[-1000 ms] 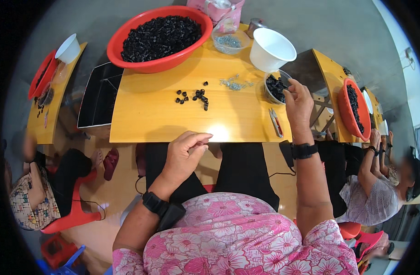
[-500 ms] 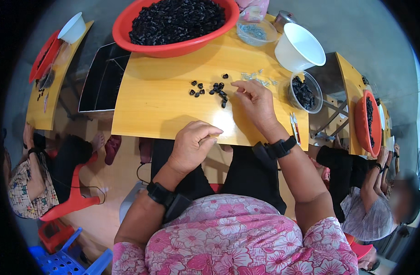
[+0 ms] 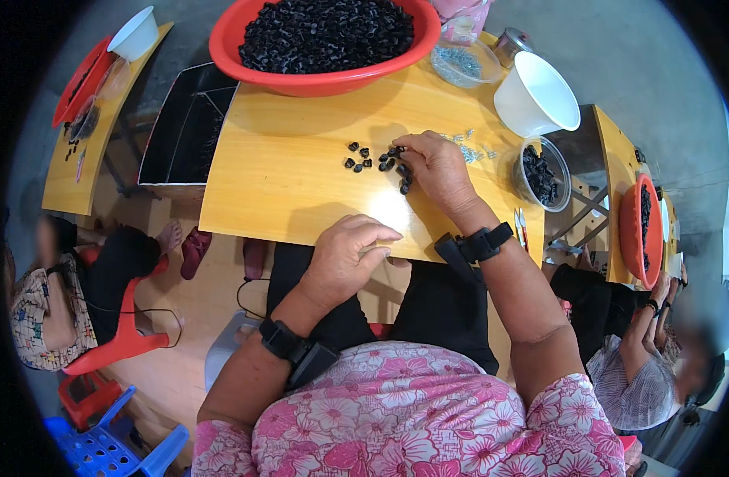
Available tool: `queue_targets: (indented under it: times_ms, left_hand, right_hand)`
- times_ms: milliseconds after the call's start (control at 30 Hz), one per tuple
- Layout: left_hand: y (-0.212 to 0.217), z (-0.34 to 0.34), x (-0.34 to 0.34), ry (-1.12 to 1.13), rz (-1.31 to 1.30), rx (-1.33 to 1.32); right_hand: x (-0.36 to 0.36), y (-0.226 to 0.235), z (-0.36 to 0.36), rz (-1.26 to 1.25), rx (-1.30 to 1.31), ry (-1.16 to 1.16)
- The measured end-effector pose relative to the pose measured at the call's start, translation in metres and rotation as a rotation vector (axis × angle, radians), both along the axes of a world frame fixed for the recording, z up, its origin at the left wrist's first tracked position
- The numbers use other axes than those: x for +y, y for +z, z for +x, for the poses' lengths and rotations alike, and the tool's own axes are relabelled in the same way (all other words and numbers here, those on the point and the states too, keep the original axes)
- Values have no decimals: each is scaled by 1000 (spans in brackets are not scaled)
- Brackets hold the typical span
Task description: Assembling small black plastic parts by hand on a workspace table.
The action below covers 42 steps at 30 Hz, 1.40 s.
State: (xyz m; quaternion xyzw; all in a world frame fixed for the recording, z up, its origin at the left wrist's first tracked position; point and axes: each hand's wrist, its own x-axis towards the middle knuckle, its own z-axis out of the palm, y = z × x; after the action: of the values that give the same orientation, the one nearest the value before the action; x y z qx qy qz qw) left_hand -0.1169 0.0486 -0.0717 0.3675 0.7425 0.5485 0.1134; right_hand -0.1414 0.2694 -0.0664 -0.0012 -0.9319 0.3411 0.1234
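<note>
My right hand (image 3: 437,173) reaches over the yellow table, its thumb and fingertips closed on a small black piece (image 3: 395,151) at the edge of a loose cluster. More small black pieces (image 3: 358,157) lie scattered just left of that cluster. Near the table's front edge my left hand (image 3: 342,258) hovers with curled fingers, thumb and forefinger brought together. Whatever may be between them is too small or hidden to make out. Beyond the right hand, small clear or silvery parts (image 3: 469,151) are spread on the tabletop.
A big red basin (image 3: 324,82) full of black pieces stands at the back. To the right are a white bowl (image 3: 537,95), a clear tub (image 3: 567,187) of black parts, a clear bowl (image 3: 491,75) of silvery parts and small scissors (image 3: 521,226). Other people sit at tables on both sides.
My right hand has moved left onto the black cluster, and its fingertips have closed on a piece. The left hand stays near the front edge. The whole view has shifted slightly.
</note>
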Motion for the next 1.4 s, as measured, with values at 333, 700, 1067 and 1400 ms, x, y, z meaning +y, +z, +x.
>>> queue_targets:
  times_ms: [333,700,1067,1400]
  left_hand:
    - [-1,7,2,15,-36,-95]
    - [2,25,11,47,115,-486]
    - [-2,29,9,-34,207,-649]
    - [-14,30,-4,-139,221,-662]
  right_hand:
    - [7,-2,32,-215,76,-23]
    - [-28,32,109,-629,-146,140]
    - [-18,21,116,-575,-91,87]
    - [50,5,83,246,126,-415]
